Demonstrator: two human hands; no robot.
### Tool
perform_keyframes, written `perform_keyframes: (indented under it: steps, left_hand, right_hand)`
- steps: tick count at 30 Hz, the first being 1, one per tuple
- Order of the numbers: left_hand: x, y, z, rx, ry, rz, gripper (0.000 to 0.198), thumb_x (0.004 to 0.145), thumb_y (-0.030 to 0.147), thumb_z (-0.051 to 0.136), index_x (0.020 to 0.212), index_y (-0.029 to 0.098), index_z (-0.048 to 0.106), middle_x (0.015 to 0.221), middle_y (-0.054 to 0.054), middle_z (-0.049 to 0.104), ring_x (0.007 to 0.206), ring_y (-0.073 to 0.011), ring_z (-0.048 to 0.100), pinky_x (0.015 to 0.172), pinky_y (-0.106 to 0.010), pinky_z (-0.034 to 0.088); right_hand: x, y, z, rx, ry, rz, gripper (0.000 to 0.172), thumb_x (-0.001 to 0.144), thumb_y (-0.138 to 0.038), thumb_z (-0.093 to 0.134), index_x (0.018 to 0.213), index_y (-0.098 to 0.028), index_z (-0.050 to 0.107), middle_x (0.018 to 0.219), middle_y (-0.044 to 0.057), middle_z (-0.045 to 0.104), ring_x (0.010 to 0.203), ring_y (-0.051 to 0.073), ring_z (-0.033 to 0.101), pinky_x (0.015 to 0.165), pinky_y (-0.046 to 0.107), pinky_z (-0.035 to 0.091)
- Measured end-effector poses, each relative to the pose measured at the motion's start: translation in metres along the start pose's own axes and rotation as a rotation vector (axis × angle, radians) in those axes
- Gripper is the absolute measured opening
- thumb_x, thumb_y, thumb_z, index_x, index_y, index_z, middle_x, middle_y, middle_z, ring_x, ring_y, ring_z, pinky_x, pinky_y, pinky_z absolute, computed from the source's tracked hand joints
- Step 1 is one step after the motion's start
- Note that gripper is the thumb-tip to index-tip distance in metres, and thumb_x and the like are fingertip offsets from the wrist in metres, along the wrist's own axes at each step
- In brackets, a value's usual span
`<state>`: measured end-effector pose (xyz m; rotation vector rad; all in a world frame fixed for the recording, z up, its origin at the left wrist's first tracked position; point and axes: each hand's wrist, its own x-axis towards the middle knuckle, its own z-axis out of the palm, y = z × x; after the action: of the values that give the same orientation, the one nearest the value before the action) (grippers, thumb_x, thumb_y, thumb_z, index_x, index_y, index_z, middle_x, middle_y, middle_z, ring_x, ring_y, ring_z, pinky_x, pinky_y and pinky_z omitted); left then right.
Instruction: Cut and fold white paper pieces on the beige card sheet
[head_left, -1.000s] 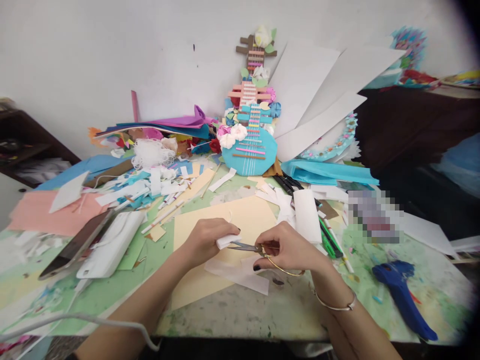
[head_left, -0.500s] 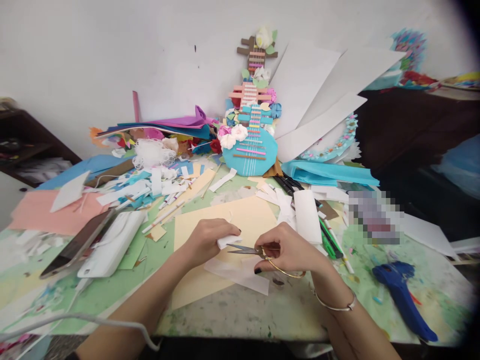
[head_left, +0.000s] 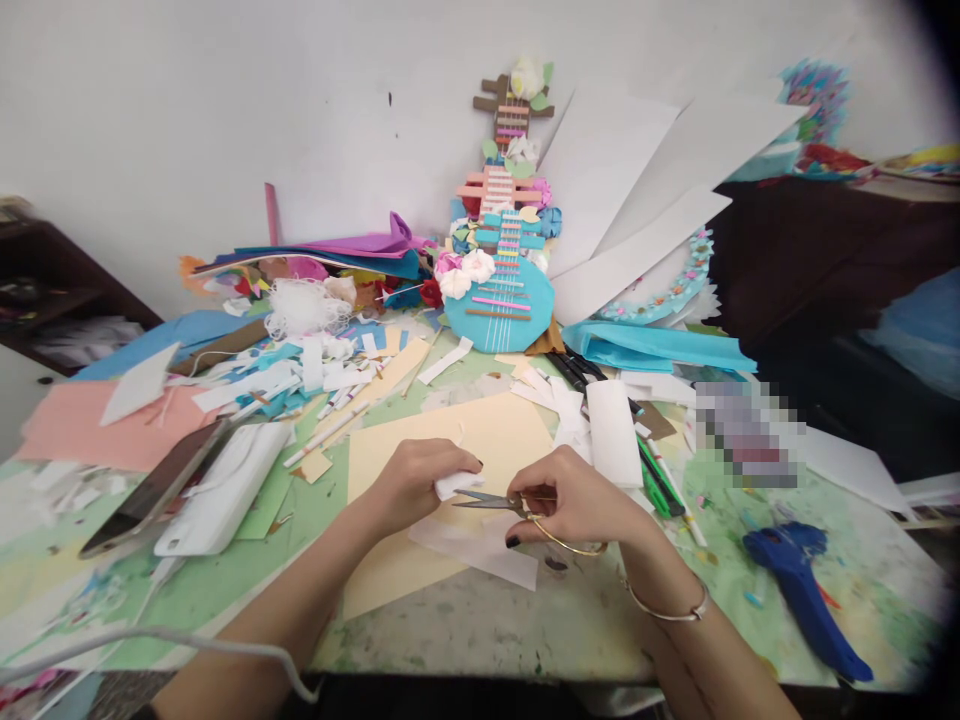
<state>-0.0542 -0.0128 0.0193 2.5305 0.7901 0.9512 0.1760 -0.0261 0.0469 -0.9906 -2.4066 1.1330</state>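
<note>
My left hand [head_left: 420, 482] pinches a small folded piece of white paper [head_left: 454, 486]. In my right hand [head_left: 574, 500] is a pair of scissors [head_left: 491, 499] with gold handles, its blades slightly parted and pointing left. The blade tips sit right by the white paper; whether they touch it I cannot tell. Beneath both hands lies a cream paper sheet [head_left: 390, 580], with a translucent white strip [head_left: 487, 555] on top of it.
A blue hot glue gun [head_left: 806, 600] lies at the right, near a white roll [head_left: 613, 432] and several markers [head_left: 660, 480]. To the left are a phone [head_left: 154, 490], a white power bank [head_left: 221, 490] and paper scraps. A blue paper lute [head_left: 502, 305] leans at the back.
The scissor blades have opened slightly wider beside the white paper. Both hands stay in nearly the same place.
</note>
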Motion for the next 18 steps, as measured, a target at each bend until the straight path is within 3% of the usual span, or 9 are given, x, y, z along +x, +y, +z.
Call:
perform_keyframes:
  steps: [14,18]
  left_hand:
    - [0.001,0.001,-0.0018,0.019,-0.027,-0.048,0.016,0.082,0.015,0.049,0.086,0.017,0.065,0.074,-0.007,0.068,0.066,-0.0149,0.061,0.061,-0.023,0.045]
    - [0.0022,-0.0011,-0.0041,-0.028,0.082,-0.139,0.014,0.078,0.016,0.055,0.087,0.018,0.065,0.08,-0.007,0.07,0.073,-0.0161,0.064,0.067,-0.024,0.047]
  right_hand:
    - [-0.0016,-0.0025,-0.0015,0.027,-0.008,-0.005,0.033,0.066,-0.044,0.067,0.063,-0.012,0.059,0.049,-0.005,0.041,0.047,0.005,0.03,0.044,0.019,0.025]
    - [-0.0001,0.0036,-0.0038,0.021,0.094,0.086,0.028,0.066,-0.041,0.067,0.07,-0.013,0.063,0.05,-0.004,0.045,0.047,0.006,0.035,0.044,0.019,0.026]
